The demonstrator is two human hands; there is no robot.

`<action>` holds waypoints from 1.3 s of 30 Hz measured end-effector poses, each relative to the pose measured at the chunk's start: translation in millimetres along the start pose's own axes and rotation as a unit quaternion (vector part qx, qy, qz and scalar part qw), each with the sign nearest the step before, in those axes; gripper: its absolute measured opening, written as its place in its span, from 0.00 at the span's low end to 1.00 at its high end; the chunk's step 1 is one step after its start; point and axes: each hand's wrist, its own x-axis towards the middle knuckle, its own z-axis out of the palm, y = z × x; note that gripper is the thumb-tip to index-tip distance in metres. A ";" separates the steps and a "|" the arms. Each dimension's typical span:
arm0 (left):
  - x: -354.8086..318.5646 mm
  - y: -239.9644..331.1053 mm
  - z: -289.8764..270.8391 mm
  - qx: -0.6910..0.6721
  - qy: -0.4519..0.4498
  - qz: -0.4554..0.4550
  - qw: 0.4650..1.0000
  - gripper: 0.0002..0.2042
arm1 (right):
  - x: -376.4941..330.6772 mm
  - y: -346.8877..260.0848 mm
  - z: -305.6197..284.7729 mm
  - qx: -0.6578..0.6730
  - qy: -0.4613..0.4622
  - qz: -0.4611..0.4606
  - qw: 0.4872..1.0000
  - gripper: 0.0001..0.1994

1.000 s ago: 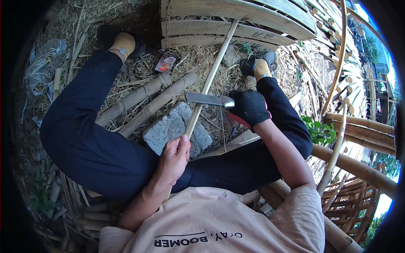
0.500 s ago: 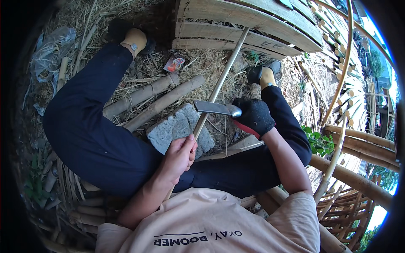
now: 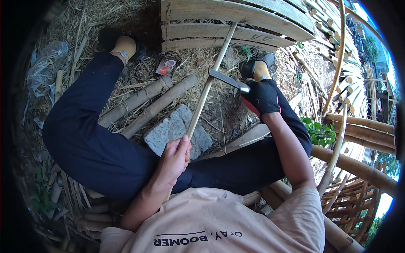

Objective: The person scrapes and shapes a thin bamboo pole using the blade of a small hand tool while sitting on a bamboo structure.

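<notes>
Straw-strewn ground surrounds a seated person. Nearest, the bare left hand [image 3: 175, 157] closes around a thin bamboo stick [image 3: 206, 86] slanting over a grey stone block [image 3: 168, 130]. Beyond, the gloved right hand [image 3: 261, 98] clenches a knife [image 3: 228, 80] against it; trimming seems underway, needing a controlled stroke.

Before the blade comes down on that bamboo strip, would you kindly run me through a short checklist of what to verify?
1. Left hand grips the bamboo strip at its near end: ok.
2. Gloved right hand holds the knife: ok.
3. Blade lies against the strip, well above the left hand: ok.
4. Strip passes over the grey stone block: ok; whether it rests on it, cannot tell.
5. Left hand is bare: not ok.
6. Blade sharpness: cannot tell.
</notes>
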 end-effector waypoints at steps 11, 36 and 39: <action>-1.0 9.0 -2.2 -0.047 -0.001 -0.027 0.999 0.18 | -40.1 -50.2 -18.4 0.114 -0.052 -0.132 0.983 0.14; 2.8 -2.4 -2.4 -0.003 0.003 0.023 1.000 0.18 | -23.9 -21.3 3.5 0.044 -0.015 -0.029 0.998 0.12; 2.1 -1.1 -2.5 -0.010 0.001 0.017 1.000 0.18 | -38.2 -41.8 -8.1 0.052 -0.069 -0.079 0.993 0.16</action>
